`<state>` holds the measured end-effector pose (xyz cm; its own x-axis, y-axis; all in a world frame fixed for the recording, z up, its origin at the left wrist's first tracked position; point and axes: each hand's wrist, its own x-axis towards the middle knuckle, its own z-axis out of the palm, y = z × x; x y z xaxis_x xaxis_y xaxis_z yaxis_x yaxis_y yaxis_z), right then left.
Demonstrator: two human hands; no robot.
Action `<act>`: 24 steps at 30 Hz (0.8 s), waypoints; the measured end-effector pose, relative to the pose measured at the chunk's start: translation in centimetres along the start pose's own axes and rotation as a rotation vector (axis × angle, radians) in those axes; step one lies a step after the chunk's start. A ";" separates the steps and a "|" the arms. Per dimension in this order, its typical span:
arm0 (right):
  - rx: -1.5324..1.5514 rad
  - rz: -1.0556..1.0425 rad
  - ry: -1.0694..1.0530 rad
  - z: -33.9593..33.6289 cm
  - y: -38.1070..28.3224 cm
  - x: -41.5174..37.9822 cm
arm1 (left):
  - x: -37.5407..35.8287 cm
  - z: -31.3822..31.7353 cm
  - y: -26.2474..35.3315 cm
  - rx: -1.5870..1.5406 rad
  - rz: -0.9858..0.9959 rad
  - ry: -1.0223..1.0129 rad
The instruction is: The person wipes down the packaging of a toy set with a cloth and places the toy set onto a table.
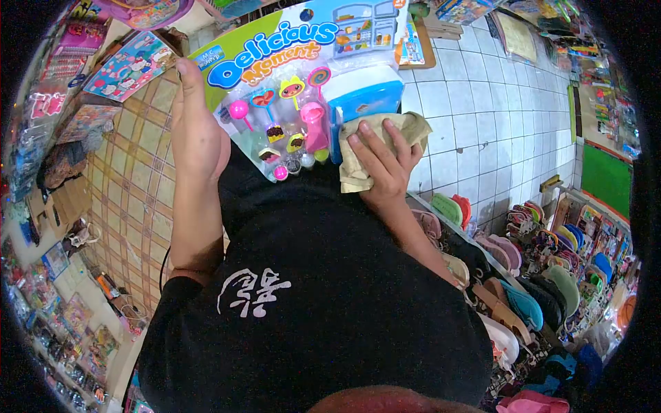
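A toy pack [292,103] labelled "Delicious Moment" is held up in front of my chest, tilted. Under its clear plastic are small pretend sweets, lollipops and a blue and white toy fridge [368,96]. My left hand [197,138] grips the pack's left edge, thumb up along the side and fingers hidden behind it. In my right hand [385,160] is a tan cloth [354,165], bunched under the fingers and pressed against the pack's lower right part, by the toy fridge.
Racks of sandals and slippers [523,303] stand at right. Shelves of small packaged goods [76,323] line the left side. A Hello Kitty pack [131,65] is at upper left. The floor has white tiles [482,110] and brown patterned tiles [131,186].
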<state>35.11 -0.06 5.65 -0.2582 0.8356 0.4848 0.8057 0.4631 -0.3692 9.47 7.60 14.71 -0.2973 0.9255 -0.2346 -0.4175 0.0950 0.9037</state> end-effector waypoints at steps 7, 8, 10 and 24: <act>0.099 -0.070 -0.173 -3.2 1.5 1.6 | 1.9 -0.3 -0.5 -0.029 -0.023 -0.015; 0.139 -0.084 -0.168 -3.5 1.7 2.4 | 2.1 -0.2 -0.5 -0.036 -0.025 -0.012; 0.122 -0.101 -0.041 -3.8 1.5 4.3 | 2.3 -0.3 -0.4 -0.049 -0.026 -0.058; -0.010 -0.109 -0.218 -1.3 -1.7 4.5 | 3.2 -1.0 -0.7 -0.065 -0.091 -0.057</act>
<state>33.29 2.48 9.49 -0.4523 0.8251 0.3385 0.7714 0.5524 -0.3158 7.91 10.12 12.94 -0.2073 0.9337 -0.2921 -0.4962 0.1569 0.8539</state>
